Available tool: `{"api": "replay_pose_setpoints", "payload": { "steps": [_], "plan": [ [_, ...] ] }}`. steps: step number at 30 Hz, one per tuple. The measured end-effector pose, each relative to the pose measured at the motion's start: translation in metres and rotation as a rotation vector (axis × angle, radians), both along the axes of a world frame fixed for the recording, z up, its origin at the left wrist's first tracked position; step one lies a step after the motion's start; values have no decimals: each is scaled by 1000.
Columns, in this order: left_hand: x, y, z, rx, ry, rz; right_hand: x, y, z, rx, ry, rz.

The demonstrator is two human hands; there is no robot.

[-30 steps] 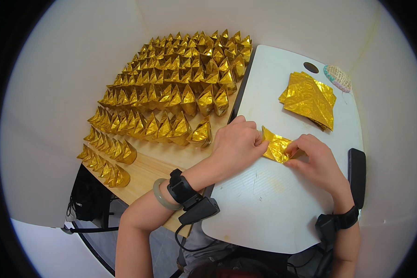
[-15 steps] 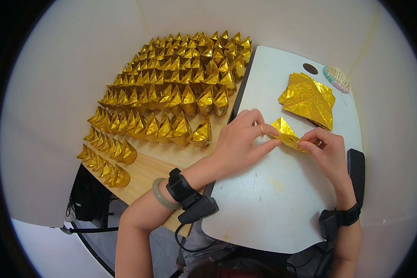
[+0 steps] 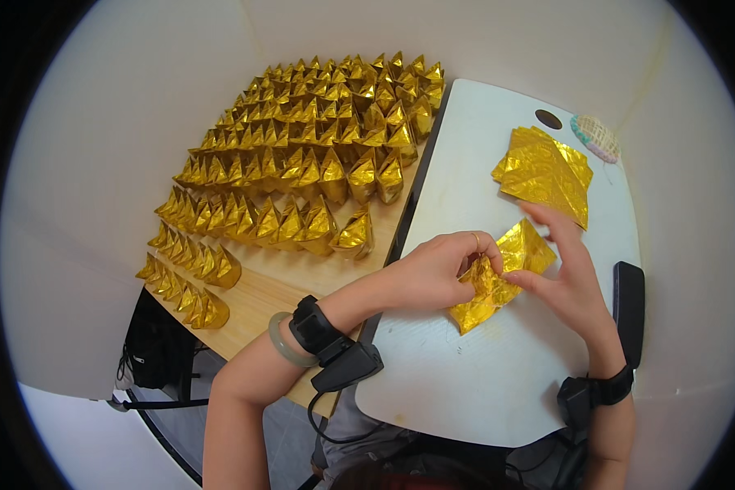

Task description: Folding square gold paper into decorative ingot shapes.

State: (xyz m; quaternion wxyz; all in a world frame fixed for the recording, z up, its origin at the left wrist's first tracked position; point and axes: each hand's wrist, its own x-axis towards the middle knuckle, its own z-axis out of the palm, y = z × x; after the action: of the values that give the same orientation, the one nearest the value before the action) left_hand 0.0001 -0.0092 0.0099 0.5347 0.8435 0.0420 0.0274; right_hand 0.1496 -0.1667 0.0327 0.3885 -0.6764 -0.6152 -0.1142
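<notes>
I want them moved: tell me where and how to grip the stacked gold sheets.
Probably pinch the stacked gold sheets by their right edge, coming from the right: they lie flattish, bare white board borders that edge, and the right hand crowds the near side.

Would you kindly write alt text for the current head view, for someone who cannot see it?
A person's left hand grips a creased gold sheet over a white board, the open right hand at its edge. Beyond lies a stack of gold sheets; at left, rows of folded gold pieces stand on a wooden table.
</notes>
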Motion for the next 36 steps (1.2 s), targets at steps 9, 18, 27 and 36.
{"api": "replay_pose_setpoints", "payload": {
  "steps": [9, 18, 27, 36],
  "plan": [
    [0, 7, -17, 412, -201, 327, 3, -6, 12, -821, 281, -298],
    [-1, 6, -17, 444, -277, 215, -1, -6, 3, -621, 119, 89],
    [2, 1, -3, 298, -61, 234, 0, -2, -9, -272, 69, 206],
    [1, 8, -10, 297, -202, 65, -2, 0, -12, -397, 314, 296]
  ]
}}
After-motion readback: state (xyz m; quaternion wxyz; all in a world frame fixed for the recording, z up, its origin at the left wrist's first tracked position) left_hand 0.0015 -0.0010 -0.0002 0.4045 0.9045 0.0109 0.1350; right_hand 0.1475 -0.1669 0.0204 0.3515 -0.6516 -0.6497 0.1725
